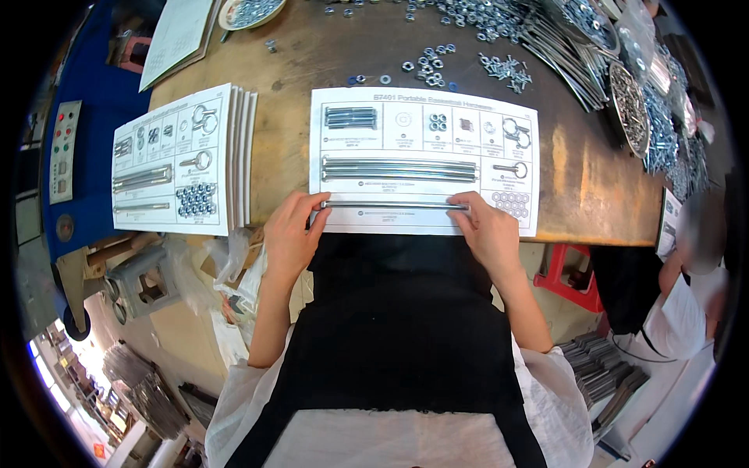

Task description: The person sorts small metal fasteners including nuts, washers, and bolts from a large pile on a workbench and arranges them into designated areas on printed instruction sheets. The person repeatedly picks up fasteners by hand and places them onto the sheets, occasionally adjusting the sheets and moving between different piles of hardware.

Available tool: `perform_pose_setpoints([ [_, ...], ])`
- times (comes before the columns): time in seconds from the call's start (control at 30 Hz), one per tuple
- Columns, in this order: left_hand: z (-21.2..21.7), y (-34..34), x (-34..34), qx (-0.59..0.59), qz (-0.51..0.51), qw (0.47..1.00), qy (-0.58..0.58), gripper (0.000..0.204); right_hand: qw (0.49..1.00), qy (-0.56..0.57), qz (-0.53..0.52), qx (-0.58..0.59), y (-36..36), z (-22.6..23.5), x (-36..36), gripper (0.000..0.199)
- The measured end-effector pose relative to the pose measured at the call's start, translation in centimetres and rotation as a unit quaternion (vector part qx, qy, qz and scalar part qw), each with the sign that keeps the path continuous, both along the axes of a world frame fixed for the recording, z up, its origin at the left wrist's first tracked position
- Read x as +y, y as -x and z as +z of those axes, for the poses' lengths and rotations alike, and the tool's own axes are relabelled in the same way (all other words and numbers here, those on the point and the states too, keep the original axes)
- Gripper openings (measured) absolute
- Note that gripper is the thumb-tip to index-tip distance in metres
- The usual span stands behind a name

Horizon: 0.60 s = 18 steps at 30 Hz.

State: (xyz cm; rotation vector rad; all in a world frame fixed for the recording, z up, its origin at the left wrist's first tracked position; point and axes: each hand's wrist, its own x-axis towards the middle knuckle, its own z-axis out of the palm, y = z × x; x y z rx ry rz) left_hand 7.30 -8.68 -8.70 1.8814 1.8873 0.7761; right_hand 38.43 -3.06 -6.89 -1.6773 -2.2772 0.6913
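A long thin metal bolt lies level across the lower part of a white card at the table's front edge. The thumb and fingers of my left hand are closed at the bolt's left end. My right hand pinches it near the right end. Boxed sections on the card show bolts, nuts, washers and ring pins; I cannot tell whether these are printed or real pieces. Left of it stands a stack of similar cards.
Loose nuts, small screws and long rods lie farther back. A bowl of small parts stands at the right, a dish at the far left. A red stool is below the table; another person sits at the right.
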Motion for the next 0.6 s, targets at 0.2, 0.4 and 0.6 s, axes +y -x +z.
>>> perform_pose_setpoints([
  [0.2,-0.1,0.1,0.3,0.004,-0.012,1.0,0.014,0.031,0.996,-0.013,-0.054,0.069,-0.4,-0.7,-0.6,0.017],
  [0.4,0.5,-0.1,0.2,-0.037,0.0,0.998,-0.058,0.03,0.941,-0.046,-0.152,0.3,-6.4,2.7,11.1,0.011],
  [0.6,1.8,-0.9,2.1,0.004,-0.055,0.989,-0.138,0.021,0.939,-0.279,-0.188,0.073,-17.9,6.8,34.5,0.037],
])
